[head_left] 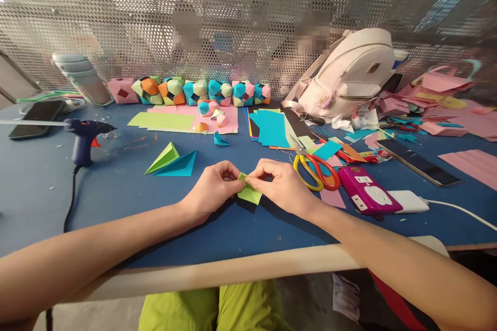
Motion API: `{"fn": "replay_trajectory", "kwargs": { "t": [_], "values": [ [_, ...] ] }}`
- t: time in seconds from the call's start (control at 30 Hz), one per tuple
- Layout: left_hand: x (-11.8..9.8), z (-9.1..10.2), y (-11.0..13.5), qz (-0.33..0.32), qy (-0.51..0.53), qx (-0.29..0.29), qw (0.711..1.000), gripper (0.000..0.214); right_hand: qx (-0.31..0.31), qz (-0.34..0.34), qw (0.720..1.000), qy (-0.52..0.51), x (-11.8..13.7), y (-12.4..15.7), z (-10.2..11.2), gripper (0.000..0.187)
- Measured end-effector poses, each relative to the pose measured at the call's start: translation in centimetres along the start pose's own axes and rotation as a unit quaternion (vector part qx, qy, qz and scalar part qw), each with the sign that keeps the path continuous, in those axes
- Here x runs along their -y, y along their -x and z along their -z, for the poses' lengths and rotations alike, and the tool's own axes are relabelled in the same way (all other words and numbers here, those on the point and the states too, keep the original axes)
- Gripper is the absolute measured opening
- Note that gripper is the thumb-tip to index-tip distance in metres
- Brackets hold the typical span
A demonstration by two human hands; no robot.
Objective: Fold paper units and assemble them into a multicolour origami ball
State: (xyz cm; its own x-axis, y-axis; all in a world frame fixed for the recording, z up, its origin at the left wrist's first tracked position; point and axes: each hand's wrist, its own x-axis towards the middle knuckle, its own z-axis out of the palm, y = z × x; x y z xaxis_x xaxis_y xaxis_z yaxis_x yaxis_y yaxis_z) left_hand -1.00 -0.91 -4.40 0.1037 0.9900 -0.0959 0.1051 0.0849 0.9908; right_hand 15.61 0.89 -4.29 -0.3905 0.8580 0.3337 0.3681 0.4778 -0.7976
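Both hands meet over the blue table, pinching a small piece of lime-green paper (250,195) with creases in it. My left hand (215,186) is closed on its upper left edge. My right hand (281,183) grips the upper right edge, thumb and index finger nearly touching the left ones. Part of the paper is hidden behind the fingers. To the left lie a folded green paper piece (165,159) and a folded blue paper piece (180,164), side by side. Scissors with yellow and red handles (320,170) rest just beyond my right hand.
A glue gun (86,139) stands at left, its cord running to the front edge. Folded paper balls (196,93) line the back, behind paper sheets (163,120). At right are a purple power adapter (367,191), a phone (419,162), a backpack (349,75) and paper scraps.
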Motion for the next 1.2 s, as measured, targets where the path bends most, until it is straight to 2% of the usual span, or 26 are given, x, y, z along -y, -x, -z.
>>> {"fn": "replay_trajectory", "kwargs": {
  "t": [0.17,0.37,0.6,0.77,0.87,0.93,1.07,1.2],
  "values": [
    [0.06,0.02,-0.02,-0.027,-0.01,0.031,0.999,0.014,0.01,0.01,1.0,0.011,0.07,0.02,0.21,0.016],
    [0.4,0.07,-0.01,-0.04,-0.068,0.013,0.997,0.009,0.023,0.004,1.0,0.014,-0.02,-0.09,0.1,0.019],
    [0.59,-0.02,0.26,-0.071,-0.126,0.007,0.989,0.008,0.012,0.091,0.993,0.073,-0.31,-0.02,-0.62,0.027],
    [0.63,0.06,-0.01,-0.052,-0.079,-0.001,0.996,0.005,0.015,0.114,0.99,0.076,-0.22,0.0,-0.39,0.02],
    [0.58,0.2,-0.29,-0.039,-0.01,-0.044,0.998,0.01,0.005,0.102,0.99,0.094,-0.2,-0.02,-0.29,0.012],
    [0.51,0.23,-0.4,-0.038,0.02,-0.067,0.997,0.011,-0.014,0.098,0.989,0.107,-0.29,-0.05,-0.36,0.013],
    [0.47,0.1,-0.36,-0.032,0.02,-0.063,0.997,0.008,-0.043,0.127,0.982,0.133,-0.59,-0.08,-0.44,0.021],
    [0.5,0.01,-0.28,-0.022,-0.021,-0.048,0.998,0.011,-0.025,0.182,0.968,0.17,-0.67,0.02,-0.14,0.023]
  ]
}}
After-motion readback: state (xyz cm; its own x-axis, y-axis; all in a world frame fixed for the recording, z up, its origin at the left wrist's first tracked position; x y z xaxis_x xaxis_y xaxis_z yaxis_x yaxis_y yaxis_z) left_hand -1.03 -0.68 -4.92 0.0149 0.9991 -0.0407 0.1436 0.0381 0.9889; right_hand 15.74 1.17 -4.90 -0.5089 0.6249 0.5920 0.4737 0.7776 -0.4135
